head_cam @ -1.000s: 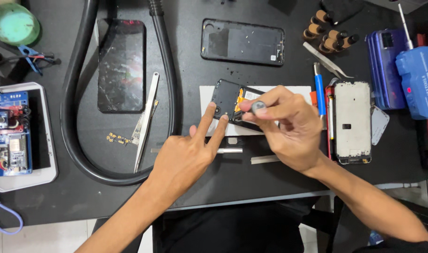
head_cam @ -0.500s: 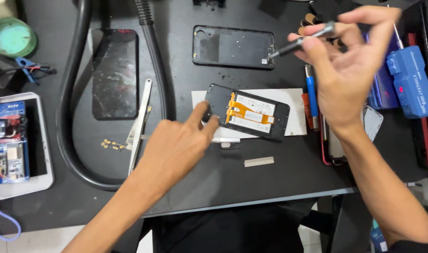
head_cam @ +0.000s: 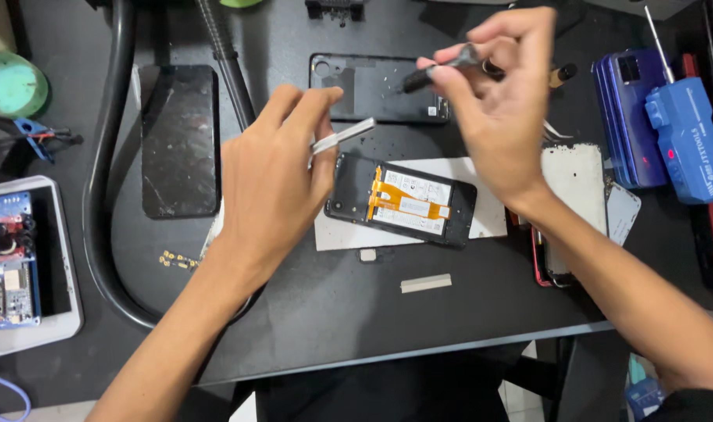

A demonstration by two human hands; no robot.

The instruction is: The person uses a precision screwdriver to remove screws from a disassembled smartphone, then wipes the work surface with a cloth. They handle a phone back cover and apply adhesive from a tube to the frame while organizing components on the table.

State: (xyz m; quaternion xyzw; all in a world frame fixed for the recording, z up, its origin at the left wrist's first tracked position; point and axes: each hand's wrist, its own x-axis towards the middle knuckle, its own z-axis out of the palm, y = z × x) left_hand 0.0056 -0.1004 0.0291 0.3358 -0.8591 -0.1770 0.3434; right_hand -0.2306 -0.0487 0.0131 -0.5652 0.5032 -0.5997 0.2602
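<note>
My left hand (head_cam: 274, 176) hovers left of the opened phone (head_cam: 403, 205) and grips metal tweezers (head_cam: 342, 134), whose tips point right above the phone's upper left corner. The phone lies face down on a white sheet (head_cam: 491, 225), its inside showing an orange flex cable. Above and behind the phone, my right hand (head_cam: 497, 101) is raised and pinches a dark screwdriver (head_cam: 438, 72). The screwdriver's tip points left over a black back cover (head_cam: 356, 94).
A black screen panel (head_cam: 178, 141) and a thick black hose (head_cam: 99, 203) lie at the left, with small brass screws (head_cam: 177, 260) near them. A white tray (head_cam: 64, 328) holds blue circuit boards. A blue tool (head_cam: 688, 144) and a white phone frame (head_cam: 575, 184) sit at the right.
My left hand has left the phone's corner and lifted the tweezers off the table. My right hand rose from the phone with the screwdriver and stays raised.
</note>
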